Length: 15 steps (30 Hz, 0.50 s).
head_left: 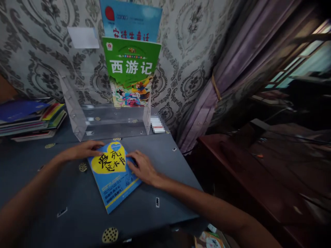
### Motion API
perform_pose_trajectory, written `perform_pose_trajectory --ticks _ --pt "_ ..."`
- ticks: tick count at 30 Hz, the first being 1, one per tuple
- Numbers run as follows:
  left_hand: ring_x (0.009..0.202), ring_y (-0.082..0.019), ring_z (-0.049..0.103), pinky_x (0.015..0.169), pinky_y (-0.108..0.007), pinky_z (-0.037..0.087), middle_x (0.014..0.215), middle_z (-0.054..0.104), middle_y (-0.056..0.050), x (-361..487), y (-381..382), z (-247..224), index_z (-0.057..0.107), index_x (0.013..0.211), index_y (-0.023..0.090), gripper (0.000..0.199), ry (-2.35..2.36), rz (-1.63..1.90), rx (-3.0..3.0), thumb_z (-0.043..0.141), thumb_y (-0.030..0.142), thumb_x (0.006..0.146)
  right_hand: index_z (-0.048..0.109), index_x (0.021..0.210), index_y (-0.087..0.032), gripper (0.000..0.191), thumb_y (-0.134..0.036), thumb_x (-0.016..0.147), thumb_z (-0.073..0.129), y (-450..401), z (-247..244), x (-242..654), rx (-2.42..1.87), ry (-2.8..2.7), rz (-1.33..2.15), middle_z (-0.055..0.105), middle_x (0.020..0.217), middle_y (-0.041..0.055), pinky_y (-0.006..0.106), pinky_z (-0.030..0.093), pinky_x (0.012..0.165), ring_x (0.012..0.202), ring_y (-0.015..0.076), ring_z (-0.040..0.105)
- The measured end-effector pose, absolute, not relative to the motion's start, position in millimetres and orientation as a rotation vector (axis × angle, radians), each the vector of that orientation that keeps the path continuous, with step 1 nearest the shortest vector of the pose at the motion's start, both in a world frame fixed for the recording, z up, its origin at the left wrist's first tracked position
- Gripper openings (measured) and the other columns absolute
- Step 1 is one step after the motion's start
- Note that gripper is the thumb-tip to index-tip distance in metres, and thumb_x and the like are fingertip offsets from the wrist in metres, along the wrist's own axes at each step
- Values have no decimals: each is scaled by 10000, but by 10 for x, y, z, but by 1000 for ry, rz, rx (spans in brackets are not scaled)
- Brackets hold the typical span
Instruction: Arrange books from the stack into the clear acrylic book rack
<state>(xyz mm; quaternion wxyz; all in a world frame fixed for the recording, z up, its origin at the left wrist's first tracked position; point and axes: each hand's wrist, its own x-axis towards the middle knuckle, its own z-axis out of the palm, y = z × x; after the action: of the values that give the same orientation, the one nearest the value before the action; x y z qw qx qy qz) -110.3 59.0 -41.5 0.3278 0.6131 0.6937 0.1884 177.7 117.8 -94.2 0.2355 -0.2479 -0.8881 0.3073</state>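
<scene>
A blue book point(113, 182) with a yellow heart on its cover lies tilted on the dark table point(77, 227). My left hand point(93, 148) grips its upper left edge, and my right hand point(139, 167) holds its right edge, thumb over the cover. Behind them stands a clear acrylic rack point(73, 106). A green book point(133, 72) is upright at the right of the rack, in front of a light blue book point(131, 20) that rises above it.
Stacked books point(28, 119) lie at the table's far left. A purple curtain point(217, 75) hangs behind the table's right edge. Farther right is a reddish-brown piece of furniture point(240, 172). Another book point(209, 239) shows below the front edge.
</scene>
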Motion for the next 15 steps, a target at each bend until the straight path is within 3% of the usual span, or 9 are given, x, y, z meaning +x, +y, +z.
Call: perform_pose_trajectory --ticks 2,6,11,15 --pt "787 -232 677 676 -260 546 850 747 -50 -894 746 -539 761 975 227 408 1696 768 1464 807 408 612 661 1106 -183 191 -199 947 557 1209 -926 1933 -749 -2416 851 644 918 38 293 485 743 781 166 595" --pt "929 -262 662 824 -311 540 960 752 -58 -577 896 -772 773 948 250 311 1651 1093 1544 786 354 655 672 994 -194 143 -197 960 533 1232 -868 2174 -805 -2489 732 663 815 22 257 450 663 696 149 587" --pt "1052 -252 621 1003 -403 467 1071 699 -84 -497 874 -956 716 1029 194 251 1821 1093 1885 582 288 838 692 916 -163 240 -236 994 477 1202 -776 2036 -651 -2558 459 677 960 122 380 515 818 934 246 610" --pt "1057 -235 599 994 -399 468 1089 666 -95 -531 784 -1035 657 1095 172 280 1949 1039 2018 447 217 915 679 1127 -171 202 -233 973 563 1124 -744 1650 -194 -2698 518 653 1202 111 453 469 1046 1175 257 566"
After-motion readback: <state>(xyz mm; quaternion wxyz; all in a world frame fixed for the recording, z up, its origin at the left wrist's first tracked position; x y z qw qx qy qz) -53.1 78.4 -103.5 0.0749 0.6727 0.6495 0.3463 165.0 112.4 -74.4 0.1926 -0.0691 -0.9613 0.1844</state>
